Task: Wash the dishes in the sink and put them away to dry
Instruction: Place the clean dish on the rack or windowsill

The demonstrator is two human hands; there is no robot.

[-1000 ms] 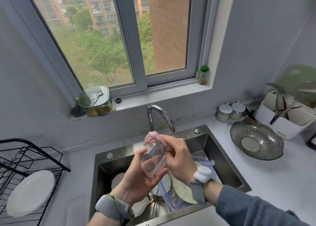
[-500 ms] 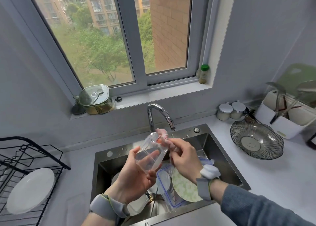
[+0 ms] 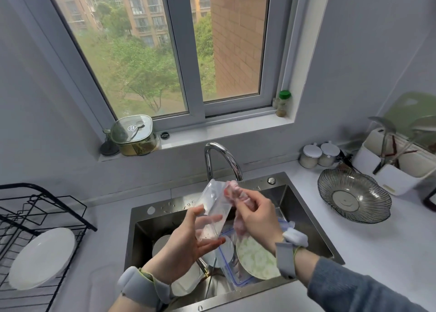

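Soft, even daylight comes in through the window (image 3: pixel 188 52) and fills the room, leaving only faint shadows inside the sink (image 3: pixel 278 193). The faucet (image 3: pixel 221 156) catches a bright glint (the rest is fairly matte). Straight lines bow toward the edges, and detail looks slightly soft throughout.

I take the window (image 3: pixel 188 52) as my landmark. On its sill, at the left end, I see a lidded glass container (image 3: pixel 133 134) with a small dark bottle (image 3: pixel 108 144) just beside it on the left and a small black cap (image 3: pixel 165 135) to its right. At the sill's right end stands a green-capped jar (image 3: pixel 282 103). Below and right of the window, on the worktop (image 3: pixel 354 238), sit two white-lidded jars (image 3: pixel 319 154), a ribbed glass bowl (image 3: pixel 352 197) and a white utensil holder (image 3: pixel 398 163) with a green board (image 3: pixel 410 113) behind it.
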